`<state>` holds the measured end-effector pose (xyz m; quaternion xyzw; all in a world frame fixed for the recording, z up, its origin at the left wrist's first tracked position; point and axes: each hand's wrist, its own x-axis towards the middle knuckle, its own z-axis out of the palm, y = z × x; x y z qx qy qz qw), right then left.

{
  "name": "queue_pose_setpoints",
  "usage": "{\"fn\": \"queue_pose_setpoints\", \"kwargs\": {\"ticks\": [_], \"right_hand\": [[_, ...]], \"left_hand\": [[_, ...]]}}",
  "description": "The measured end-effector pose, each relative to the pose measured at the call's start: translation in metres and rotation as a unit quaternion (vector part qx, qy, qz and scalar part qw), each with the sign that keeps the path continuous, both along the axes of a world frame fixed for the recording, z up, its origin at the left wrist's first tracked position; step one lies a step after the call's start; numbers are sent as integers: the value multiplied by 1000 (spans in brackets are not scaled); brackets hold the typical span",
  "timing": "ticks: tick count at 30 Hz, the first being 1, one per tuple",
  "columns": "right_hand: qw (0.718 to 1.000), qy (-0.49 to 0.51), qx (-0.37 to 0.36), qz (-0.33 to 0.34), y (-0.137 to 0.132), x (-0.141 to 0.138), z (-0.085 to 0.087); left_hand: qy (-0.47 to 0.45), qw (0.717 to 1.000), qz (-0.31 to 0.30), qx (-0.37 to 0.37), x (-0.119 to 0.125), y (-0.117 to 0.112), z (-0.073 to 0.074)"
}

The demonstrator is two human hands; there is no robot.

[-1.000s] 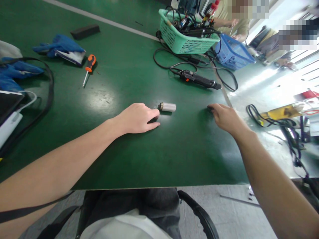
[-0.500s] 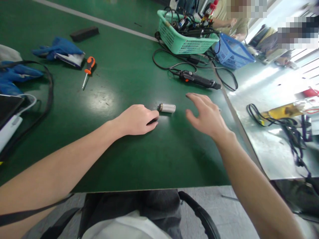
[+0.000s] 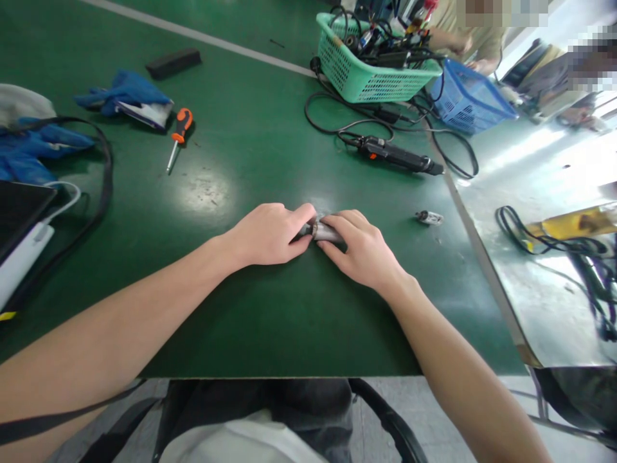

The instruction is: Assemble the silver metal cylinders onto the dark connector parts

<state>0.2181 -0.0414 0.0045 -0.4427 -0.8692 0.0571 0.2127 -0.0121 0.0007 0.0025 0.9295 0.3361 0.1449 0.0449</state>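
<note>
Green tbl [image 3: 289, 321]: R hand [image 3: 364, 252] part-hides metal cyl [image 3: 322, 232]; L hand [image 3: 272, 235] grip unclear.

Counted on the green worktop [image 3: 270, 321]: two small silvery metal parts [image 3: 322, 232] [image 3: 430, 218], one screwdriver with an orange-and-black handle [image 3: 182, 125], one slender black corded power screwdriver [image 3: 398, 154] and one dark oblong block [image 3: 173, 63]. Beyond these, two perforated plastic baskets [image 3: 373, 89] [image 3: 472, 103], one mint green and one blue; jumbled contents [image 3: 385, 59] too tangled for counting.
</note>
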Motion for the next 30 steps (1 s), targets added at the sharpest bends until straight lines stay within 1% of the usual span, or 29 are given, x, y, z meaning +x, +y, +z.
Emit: {"fn": "queue_pose_setpoints", "kwargs": {"ticks": [3,8,13,20,30], "right_hand": [[1000,22,7,-1,-3,-1,-3],[1000,27,2,-8,-2,-1,-4],[999,37,0,2,-4,-3,-5],[999,48,7,6,-3,-3,-8],[999,51,1,-1,-4,-4,-7]], "left_hand": [[9,1000,1,-2,0,0,0],[4,1000,-5,4,2,0,0],[8,1000,-19,10,3,0,1],[12,1000,-14,21,3,0,-1],[21,1000,-15,19,3,0,-1]]}}
